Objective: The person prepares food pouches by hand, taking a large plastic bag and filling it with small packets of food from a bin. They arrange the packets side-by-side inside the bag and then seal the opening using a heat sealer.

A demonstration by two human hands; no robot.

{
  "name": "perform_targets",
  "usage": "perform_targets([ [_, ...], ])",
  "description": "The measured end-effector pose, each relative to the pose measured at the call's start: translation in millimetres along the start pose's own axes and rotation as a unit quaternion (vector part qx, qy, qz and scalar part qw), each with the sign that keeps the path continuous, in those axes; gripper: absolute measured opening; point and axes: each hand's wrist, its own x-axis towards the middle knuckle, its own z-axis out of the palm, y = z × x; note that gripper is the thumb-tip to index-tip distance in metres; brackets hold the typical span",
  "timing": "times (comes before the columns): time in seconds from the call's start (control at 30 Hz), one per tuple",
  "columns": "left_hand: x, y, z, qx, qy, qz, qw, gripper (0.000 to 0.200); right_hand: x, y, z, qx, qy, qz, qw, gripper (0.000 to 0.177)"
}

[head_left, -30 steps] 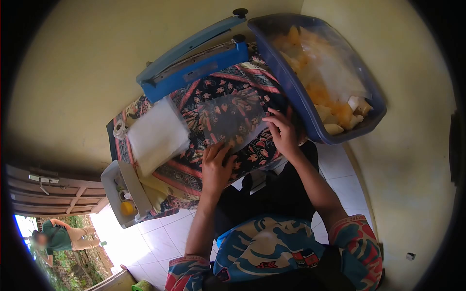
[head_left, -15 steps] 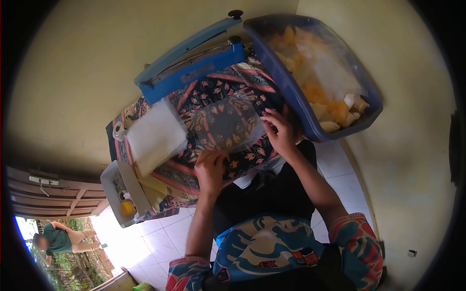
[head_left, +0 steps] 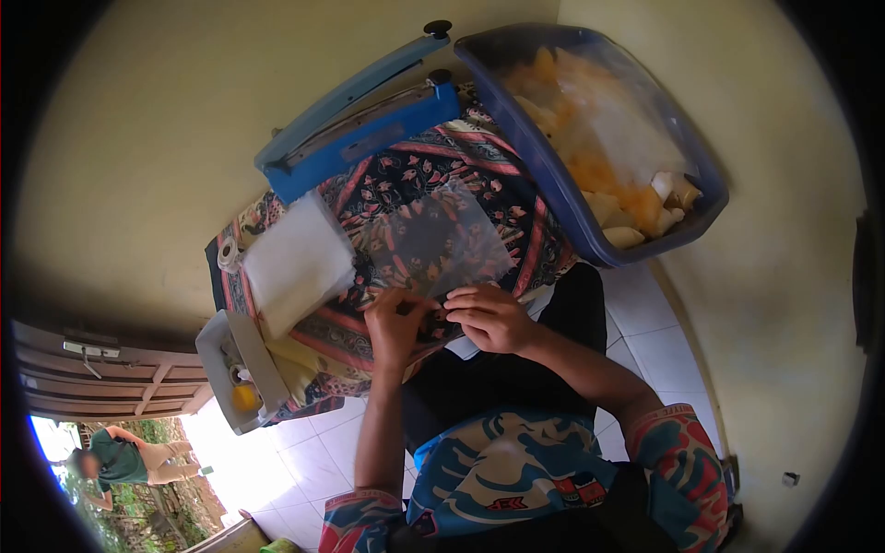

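Right hand [head_left: 493, 321] swings to 5 o'clock on clear plastic bag [head_left: 444, 238], beside left hand [head_left: 395, 324]; both apparently pinch its edge; edge-work, probably; next needs delicacy.

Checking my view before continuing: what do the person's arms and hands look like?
Left hand and right hand are ungloved, forearms bare. The short sleeves are patterned in teal, pinkish red and white, with small hem markings.

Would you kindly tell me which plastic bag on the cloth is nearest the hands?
The single clear bag, its near edge at the left hand and right hand; the others lie in the whitish stack.
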Motion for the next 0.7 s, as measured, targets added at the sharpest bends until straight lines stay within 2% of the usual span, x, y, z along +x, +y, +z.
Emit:
perform_targets([
  [0.07, 0, -13, 1, 0.007, -0.004, 0.022, 1.0, 0.018, -2, 5, 5, -0.015, -0.018, 0.029, 0.999, 0.018],
  [0.17, 1, -2, -3, -0.039, -0.044, -0.026, 0.998, 0.017, -10, 15, 11, -0.009, -0.027, 0.094, 0.995, 0.019],
  [0.27, 2, -5, -1, 0.005, -0.009, 0.071, 0.997, 0.015, -6, 17, 10, -0.025, -0.05, 0.105, 0.993, 0.021],
  [0.4, -3, -14, 3, -0.046, 0.047, 0.062, 0.996, 0.016, 12, 5, 10, -0.03, -0.086, 0.136, 0.986, 0.025],
  [0.5, -4, -16, 3, -0.037, 0.089, 0.089, 0.991, 0.017, 25, 3, 19, 0.077, -0.077, 0.18, 0.978, 0.029],
  [0.6, -6, -11, -2, 0.001, 0.128, 0.132, 0.983, 0.016, 45, 9, 16, 0.103, -0.314, 0.28, 0.901, 0.033],
  [0.7, -9, -8, 0, 0.017, 0.154, 0.161, 0.975, 0.016, 41, 15, 39, -0.042, -0.138, 0.188, 0.971, 0.04],
])
